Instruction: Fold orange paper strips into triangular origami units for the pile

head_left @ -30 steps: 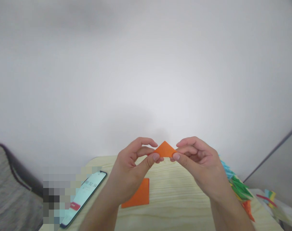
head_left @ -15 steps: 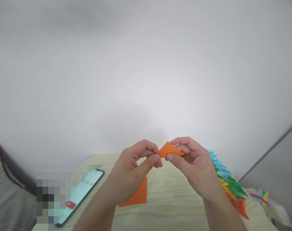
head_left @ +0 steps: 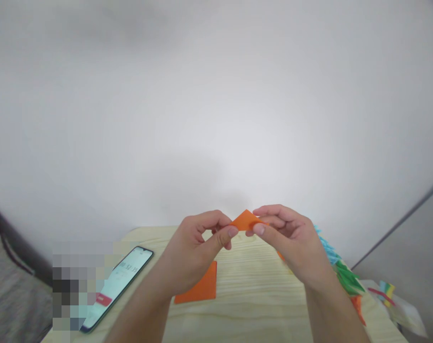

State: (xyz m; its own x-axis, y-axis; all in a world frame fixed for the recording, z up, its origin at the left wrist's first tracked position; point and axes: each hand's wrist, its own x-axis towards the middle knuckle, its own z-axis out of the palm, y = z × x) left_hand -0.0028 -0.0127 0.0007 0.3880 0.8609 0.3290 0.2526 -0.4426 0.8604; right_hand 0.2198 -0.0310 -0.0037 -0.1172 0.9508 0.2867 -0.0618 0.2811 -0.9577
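A small piece of orange origami paper (head_left: 246,220), folded into a triangle with its point up, is held above the far part of the table. My left hand (head_left: 202,252) pinches its left corner between thumb and fingers. My right hand (head_left: 291,243) grips the right side, thumb in front and fingers behind, which hides that corner. Below my left wrist lies a stack or sheet of square orange paper (head_left: 204,286), partly covered by the hand.
A phone (head_left: 119,286) showing a running timer lies at the table's left. Folded paper pieces in blue, green (head_left: 347,278) and orange line the right edge, partly behind my right arm. A white wall (head_left: 216,119) rises behind the wooden table (head_left: 259,305). A plastic bag (head_left: 405,314) sits beyond the right edge.
My right thumb has slid rightward along the folded paper, and the right hand has shifted slightly right. The left hand still pinches its corner. The view has moved a little.
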